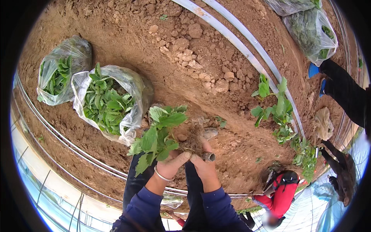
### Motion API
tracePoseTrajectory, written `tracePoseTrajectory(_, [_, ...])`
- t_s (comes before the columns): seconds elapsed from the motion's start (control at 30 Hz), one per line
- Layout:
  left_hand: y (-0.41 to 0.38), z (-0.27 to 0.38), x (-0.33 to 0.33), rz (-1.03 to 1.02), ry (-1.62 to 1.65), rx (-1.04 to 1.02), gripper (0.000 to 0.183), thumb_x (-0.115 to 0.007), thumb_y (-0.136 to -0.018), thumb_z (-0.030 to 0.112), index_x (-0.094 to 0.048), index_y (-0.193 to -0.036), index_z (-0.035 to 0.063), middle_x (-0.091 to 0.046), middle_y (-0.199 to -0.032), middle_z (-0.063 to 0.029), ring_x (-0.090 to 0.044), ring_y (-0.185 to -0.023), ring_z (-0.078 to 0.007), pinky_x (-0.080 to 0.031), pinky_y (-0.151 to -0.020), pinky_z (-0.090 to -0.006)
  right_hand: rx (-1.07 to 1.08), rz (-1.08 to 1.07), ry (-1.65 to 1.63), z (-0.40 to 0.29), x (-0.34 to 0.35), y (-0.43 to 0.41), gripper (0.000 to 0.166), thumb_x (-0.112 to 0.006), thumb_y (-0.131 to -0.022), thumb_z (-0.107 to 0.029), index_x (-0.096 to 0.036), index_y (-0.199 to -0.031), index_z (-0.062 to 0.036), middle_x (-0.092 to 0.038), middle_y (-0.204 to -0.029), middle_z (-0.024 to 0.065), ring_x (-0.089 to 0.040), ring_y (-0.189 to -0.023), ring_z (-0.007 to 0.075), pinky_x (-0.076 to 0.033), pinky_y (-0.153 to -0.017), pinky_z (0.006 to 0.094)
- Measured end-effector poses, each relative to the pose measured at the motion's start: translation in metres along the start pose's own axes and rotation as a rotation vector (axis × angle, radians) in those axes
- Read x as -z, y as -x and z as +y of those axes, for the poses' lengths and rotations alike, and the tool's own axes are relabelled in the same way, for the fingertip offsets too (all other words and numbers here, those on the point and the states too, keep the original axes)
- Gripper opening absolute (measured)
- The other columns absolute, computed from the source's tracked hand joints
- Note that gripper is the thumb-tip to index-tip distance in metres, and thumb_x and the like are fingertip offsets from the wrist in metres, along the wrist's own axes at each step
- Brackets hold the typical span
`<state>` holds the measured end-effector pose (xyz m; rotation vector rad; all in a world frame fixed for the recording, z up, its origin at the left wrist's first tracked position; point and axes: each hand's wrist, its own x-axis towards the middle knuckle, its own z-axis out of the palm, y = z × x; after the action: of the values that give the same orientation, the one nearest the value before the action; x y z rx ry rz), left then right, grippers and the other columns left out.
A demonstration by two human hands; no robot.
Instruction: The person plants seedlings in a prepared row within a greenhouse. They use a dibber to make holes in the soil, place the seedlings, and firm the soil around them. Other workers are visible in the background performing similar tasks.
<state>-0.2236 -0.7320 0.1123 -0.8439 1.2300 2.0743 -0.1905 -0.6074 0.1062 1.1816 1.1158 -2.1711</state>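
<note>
Leafy green seedlings [159, 133] with toothed leaves and brown, soil-covered roots [192, 142] are held between both hands. My left hand [171, 165], with a bangle at the wrist, grips the stems near the roots, the leaves spreading up and to the left. My right hand [204, 165] closes on the root end, its thumb close to my left thumb. A short, dirty tube-like piece [209, 156] lies against the fingers of my right hand; how it is held cannot be told. Beyond the seedlings stands an open clear plastic bag [78, 95] full of similar plants.
A second plant-filled bag [47, 97] stands at the left. Metal pipes [229, 32] arch across the soil, with loose plants [282, 113] beside them. At the right are more bags [311, 32] and a person's dark-clad legs [345, 87]. A person in red [282, 192] bends at lower right.
</note>
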Motion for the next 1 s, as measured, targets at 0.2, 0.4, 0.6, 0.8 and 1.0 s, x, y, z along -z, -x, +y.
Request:
tracePoseTrajectory(0.2, [-0.003, 0.033, -0.023, -0.149, 0.061, 0.185, 0.061, -0.071, -0.076, 0.015, -0.04, -0.127, -0.0016, -0.047, -0.122, -0.0118, -0.047, -0.109, -0.0202, -0.038, -0.096, -0.0338, 0.186, -0.14, 0.124, -0.06, -0.008, 0.007, 0.074, -0.074, -0.071, -0.005, -0.033, -0.132, 0.0041, -0.046, -0.125, 0.0112, -0.045, -0.115, 0.0176, -0.038, -0.095, 0.0311])
tracePoseTrajectory(0.4, [-0.016, 0.086, -0.075, -0.236, 0.061, 0.112, 0.071, -0.074, -0.07, 0.013, -0.037, -0.128, -0.0041, -0.048, -0.122, -0.0161, -0.048, -0.113, -0.0268, -0.039, -0.097, -0.0385, 0.347, -0.123, 0.345, -0.122, -0.016, 0.013, 0.054, -0.076, -0.07, -0.005, -0.047, -0.116, 0.0031, -0.055, -0.109, 0.0067, -0.051, -0.098, 0.0121, -0.043, -0.084, 0.0272])
tracePoseTrajectory(0.6, [-0.029, 0.119, -0.124, -0.288, 0.049, 0.023, 0.058, -0.064, -0.079, 0.013, -0.038, -0.129, -0.0022, -0.049, -0.122, -0.0131, -0.048, -0.11, -0.0229, -0.038, -0.095, -0.035, 0.417, -0.168, 0.325, -0.191, -0.029, 0.01, 0.049, -0.075, -0.071, -0.006, -0.05, -0.112, 0.0006, -0.057, -0.103, 0.0045, -0.052, -0.093, 0.01, -0.044, -0.081, 0.0253])
tracePoseTrajectory(0.8, [-0.036, 0.128, -0.143, -0.254, 0.048, 0.015, 0.043, -0.059, -0.085, 0.016, -0.046, -0.12, -0.0052, -0.054, -0.115, -0.0111, -0.051, -0.103, -0.0186, -0.041, -0.089, -0.0311, 0.512, -0.148, 0.491, -0.212, -0.03, 0.005, 0.041, -0.076, -0.071, -0.009, -0.052, -0.104, -0.0003, -0.055, -0.095, 0.003, -0.05, -0.089, 0.0097, -0.043, -0.078, 0.0255])
tracePoseTrajectory(1.0, [-0.049, 0.122, -0.156, -0.201, 0.163, 0.027, 0.041, -0.061, -0.085, 0.017, -0.048, -0.117, -0.0044, -0.056, -0.111, -0.0096, -0.052, -0.101, -0.0163, -0.041, -0.089, -0.0297, 0.454, -0.118, 0.474, -0.221, -0.024, 0.0, 0.037, -0.073, -0.076, -0.014, -0.053, -0.103, 0.0004, -0.056, -0.094, 0.0029, -0.05, -0.088, 0.0094, -0.043, -0.076, 0.0246])
